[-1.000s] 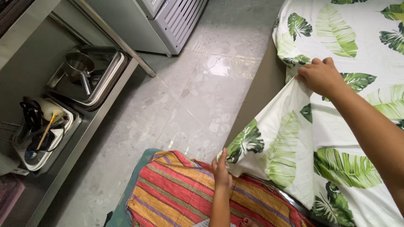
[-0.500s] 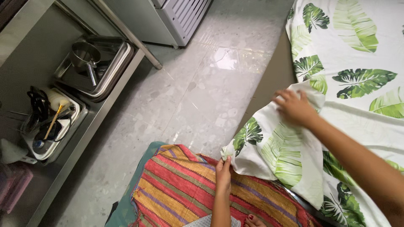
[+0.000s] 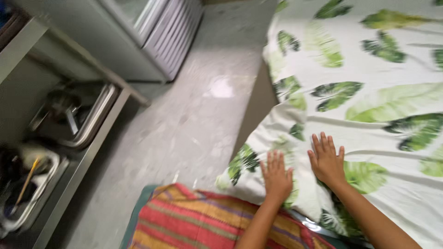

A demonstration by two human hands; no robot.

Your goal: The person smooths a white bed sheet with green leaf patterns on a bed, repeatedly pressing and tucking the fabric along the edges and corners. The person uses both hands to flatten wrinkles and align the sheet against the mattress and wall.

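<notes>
Both hands lie flat, palms down, on the leaf-print sheet (image 3: 369, 97) near its near-left corner, apparently to press the cloth smooth where it folds over the bed's edge. The left hand (image 3: 276, 177) and right hand (image 3: 328, 161) sit side by side, fingers (image 3: 323, 142) spread wide and gripping nothing; the sheet lies directly under them, touching palms and fingers. A striped rug (image 3: 194, 221) lies on the floor (image 3: 184, 129) just near of the corner.
</notes>
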